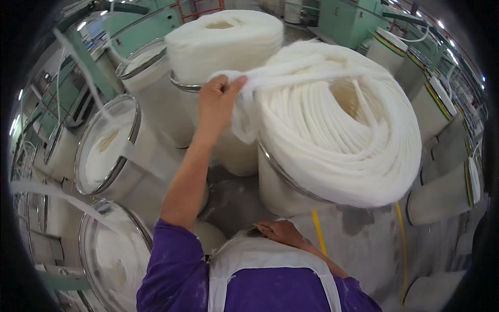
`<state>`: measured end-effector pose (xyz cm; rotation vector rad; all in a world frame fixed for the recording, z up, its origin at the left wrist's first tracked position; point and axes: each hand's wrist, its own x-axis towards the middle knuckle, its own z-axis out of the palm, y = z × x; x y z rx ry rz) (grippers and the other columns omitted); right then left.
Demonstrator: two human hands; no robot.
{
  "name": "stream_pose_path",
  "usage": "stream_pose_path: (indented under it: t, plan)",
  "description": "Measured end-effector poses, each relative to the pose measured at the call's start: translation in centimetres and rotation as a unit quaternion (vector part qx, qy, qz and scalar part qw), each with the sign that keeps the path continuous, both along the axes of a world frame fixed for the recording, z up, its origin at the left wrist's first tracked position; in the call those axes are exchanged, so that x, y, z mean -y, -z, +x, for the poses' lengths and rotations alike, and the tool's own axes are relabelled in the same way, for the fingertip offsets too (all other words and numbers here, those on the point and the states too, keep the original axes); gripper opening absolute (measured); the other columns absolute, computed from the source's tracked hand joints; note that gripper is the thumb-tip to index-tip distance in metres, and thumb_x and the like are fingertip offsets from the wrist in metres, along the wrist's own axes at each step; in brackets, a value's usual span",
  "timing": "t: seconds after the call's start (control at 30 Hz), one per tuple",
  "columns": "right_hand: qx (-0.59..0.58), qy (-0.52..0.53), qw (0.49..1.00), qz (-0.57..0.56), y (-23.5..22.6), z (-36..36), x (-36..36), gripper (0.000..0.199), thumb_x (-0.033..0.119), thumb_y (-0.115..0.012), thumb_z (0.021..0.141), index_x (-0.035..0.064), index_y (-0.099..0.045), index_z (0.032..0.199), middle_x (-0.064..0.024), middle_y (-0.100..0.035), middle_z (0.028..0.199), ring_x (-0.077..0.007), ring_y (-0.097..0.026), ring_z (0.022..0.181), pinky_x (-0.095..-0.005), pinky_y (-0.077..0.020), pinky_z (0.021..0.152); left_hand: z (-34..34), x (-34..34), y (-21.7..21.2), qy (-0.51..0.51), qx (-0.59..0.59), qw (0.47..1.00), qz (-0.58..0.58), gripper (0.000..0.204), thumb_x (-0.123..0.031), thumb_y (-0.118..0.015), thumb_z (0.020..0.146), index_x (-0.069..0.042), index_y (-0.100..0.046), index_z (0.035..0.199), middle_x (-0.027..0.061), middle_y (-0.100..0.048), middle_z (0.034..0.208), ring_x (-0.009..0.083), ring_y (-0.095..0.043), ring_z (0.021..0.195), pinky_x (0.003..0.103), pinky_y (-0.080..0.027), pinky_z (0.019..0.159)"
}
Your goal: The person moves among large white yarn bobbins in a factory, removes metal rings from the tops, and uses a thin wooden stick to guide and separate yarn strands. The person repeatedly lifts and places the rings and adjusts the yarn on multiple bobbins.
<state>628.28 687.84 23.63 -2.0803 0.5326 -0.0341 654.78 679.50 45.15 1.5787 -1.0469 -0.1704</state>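
My left hand [216, 104] is raised and closed on a white fibre sliver [241, 112], pinched between thumb and fingers. From there the sliver runs right, onto a large coiled heap of sliver [332, 140] that bulges over the rim of its can [286, 190]. A loose fold of it hangs below my hand. Behind stands another can piled high with a white sliver coil [226, 47]. My right hand [283, 232] is low at my waist against the white apron [265, 255], its fingers drawn together; what they hold, if anything, cannot be made out.
Several metal-rimmed cans with sliver stand to the left, one at mid-left [106, 145] and one lower left [117, 255]. Thin strands rise from them. More cans [442, 195] line the right side. Green machine cabinets [343, 23] are behind. Yellow lines [318, 231] mark the grey floor.
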Motion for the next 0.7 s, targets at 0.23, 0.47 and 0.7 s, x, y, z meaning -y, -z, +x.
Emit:
stream_pose_path:
  t: [0.23,0.47,0.7]
  plan:
    - [0.021,-0.074,0.996,-0.043,0.4,2.8,0.6,0.036,0.042,-0.043,0.098,0.0170,-0.062,0.117,-0.0128,-0.068,0.084,-0.0347,-0.065,0.073,-0.0447,-0.0498,0.063,12.4,-10.6,8.6,-0.019,-0.457,0.783,-0.421,0.029,-0.026,-0.053,0.097,-0.002,-0.056,0.114,0.0094,-0.061,0.109,0.0223,-0.060,0.099,0.039,-0.050,0.090]
    - [0.063,0.024,0.997,0.041,1.2,5.9,1.9,0.042,0.030,-0.057,0.094,0.0104,-0.050,0.130,-0.0061,-0.066,0.085,-0.0189,-0.062,0.074,-0.0302,-0.0494,0.065,2.4,-29.9,41.6,-0.238,-0.222,0.916,0.234,0.035,-0.024,-0.046,0.099,0.002,-0.050,0.123,0.0119,-0.057,0.112,0.0257,-0.055,0.099,0.035,-0.046,0.085]
    - [0.230,0.131,0.941,0.211,-1.3,9.3,4.4,0.074,0.022,-0.067,0.089,0.0011,-0.025,0.146,-0.0028,-0.061,0.093,-0.0092,-0.054,0.080,-0.0244,-0.0453,0.073,0.1,-30.9,44.3,-0.258,-0.586,0.767,0.036,0.028,-0.025,-0.061,0.091,-0.002,-0.061,0.106,0.0073,-0.059,0.101,0.0198,-0.057,0.088,0.031,-0.049,0.072]
